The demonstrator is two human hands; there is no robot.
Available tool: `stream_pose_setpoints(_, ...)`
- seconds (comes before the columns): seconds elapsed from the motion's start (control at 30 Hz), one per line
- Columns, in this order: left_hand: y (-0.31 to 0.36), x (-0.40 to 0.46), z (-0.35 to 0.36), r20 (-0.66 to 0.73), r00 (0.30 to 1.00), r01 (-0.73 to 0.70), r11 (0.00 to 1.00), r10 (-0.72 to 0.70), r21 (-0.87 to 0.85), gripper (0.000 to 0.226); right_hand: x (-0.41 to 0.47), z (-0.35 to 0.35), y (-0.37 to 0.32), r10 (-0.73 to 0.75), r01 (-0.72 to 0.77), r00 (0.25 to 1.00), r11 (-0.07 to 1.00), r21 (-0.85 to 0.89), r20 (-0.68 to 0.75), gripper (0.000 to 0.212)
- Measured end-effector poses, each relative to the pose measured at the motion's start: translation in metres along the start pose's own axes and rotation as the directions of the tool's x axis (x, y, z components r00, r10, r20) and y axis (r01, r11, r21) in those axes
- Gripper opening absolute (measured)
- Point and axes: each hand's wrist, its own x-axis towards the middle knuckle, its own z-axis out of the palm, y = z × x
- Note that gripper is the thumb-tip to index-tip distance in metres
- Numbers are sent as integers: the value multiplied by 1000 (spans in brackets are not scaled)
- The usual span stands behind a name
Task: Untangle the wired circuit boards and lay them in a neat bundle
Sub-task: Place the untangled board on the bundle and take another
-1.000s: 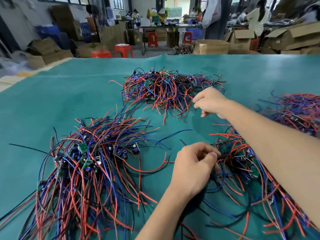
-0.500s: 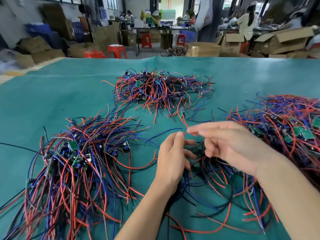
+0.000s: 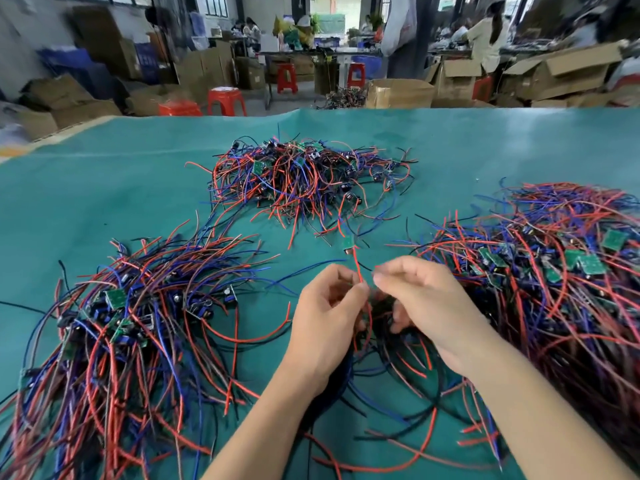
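We are in a workshop with brown cardboard boxes (image 3: 561,72) stacked along the back, red plastic stools (image 3: 227,101) on the floor at twelve o'clock, and people seated at distant benches. Our work surface is a wide table covered in teal matting (image 3: 104,188).

Three heaps of red, blue and black wired circuit boards lie on it. The far heap (image 3: 304,178) sits at twelve o'clock from our hands, a loose mound with small green boards showing among the leads. The left heap (image 3: 131,327) spreads at nine o'clock, its wires fanning toward the near edge. The right heap (image 3: 561,271), the largest, fills three o'clock, with several green boards lying face up on it.

Our hands meet at the centre, between the left and right heaps. Our left hand (image 3: 329,323) has its fingers curled, thumb and forefinger pinching a thin red wire (image 3: 356,268) that rises toward twelve o'clock to a single small green circuit board (image 3: 348,244), lifted just above the matting. Our right hand (image 3: 426,306) is just beside the left, fingers bent, its fingertips closing on the strands at the same spot; which strand it pinches we cannot tell. Beneath both hands a small tangle of black, blue and red leads (image 3: 398,368) trails toward six o'clock.
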Motion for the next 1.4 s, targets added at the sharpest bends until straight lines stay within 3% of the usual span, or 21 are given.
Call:
stream_pose_setpoints(0.13, 2, -2, 1, 130, 988, -88, 993, 78, 75, 10, -2, 3, 1, -71, 69, 996, 997, -28, -53, 25)
stream_pose_setpoints(0.27, 5, -5, 2, 185, 978, -120, 988, 100, 98, 11, -4, -1, -9, -139, 139, 990, 988, 73, 7, 18)
stream_pose_setpoints(0.4, 7, -7, 3, 198, 975, -125, 986, 101, 113, 14, -8, -3, -10, -177, 179, 983, 984, -19, 56, 13)
stream_pose_setpoints(0.47, 5, -5, 2, 186, 980, -89, 992, 72, 87, 22, -7, -2, -10, -234, 233, 972, 972, 34, 33, 5)
stream_pose_setpoints(0.53, 3, -4, 1, 155, 988, -35, 998, 27, 49, 22, -7, -7, -16, -252, 254, 967, 950, 181, -36, 3)
stream_pose_setpoints(0.57, 2, -4, 0, 138, 990, -13, 999, 8, 38, 19, -8, -12, -21, -228, 227, 973, 915, 334, -37, 3)
stream_pose_setpoints(0.63, 0, -3, 0, 121, 993, -3, 1000, 0, 28, 15, -9, -22, -31, -183, 111, 982, 759, 642, 45, 8)
stream_pose_setpoints(0.7, 2, -3, 1, 120, 993, -17, 1000, 16, 13, 17, -10, -23, -34, -121, 0, 986, 686, 728, 114, 11)
stream_pose_setpoints(0.83, 6, -4, 1, 98, 994, -44, 998, 48, -38, 26, -12, -2, -25, 82, -174, 976, 852, 493, 202, 14)
stream_pose_setpoints(0.93, 5, -4, 2, 70, 997, -35, 999, 37, -29, 25, -11, 8, -19, 171, -259, 961, 834, 487, 218, 32)
stream_pose_setpoints(1.1, 6, -4, 0, 89, 994, -54, 998, 57, -36, 22, -9, 2, -24, 90, -233, 966, 711, 663, 243, 17)
stream_pose_setpoints(1.27, 5, -4, 3, 100, 993, -49, 986, 65, -159, 34, -13, 11, -20, 114, -210, 962, 888, 409, 248, 23)
stream_pose_setpoints(1.4, 5, -4, 4, 107, 993, -46, 992, 59, -120, 43, -16, 15, -17, 90, -146, 964, 965, 217, 249, 29)
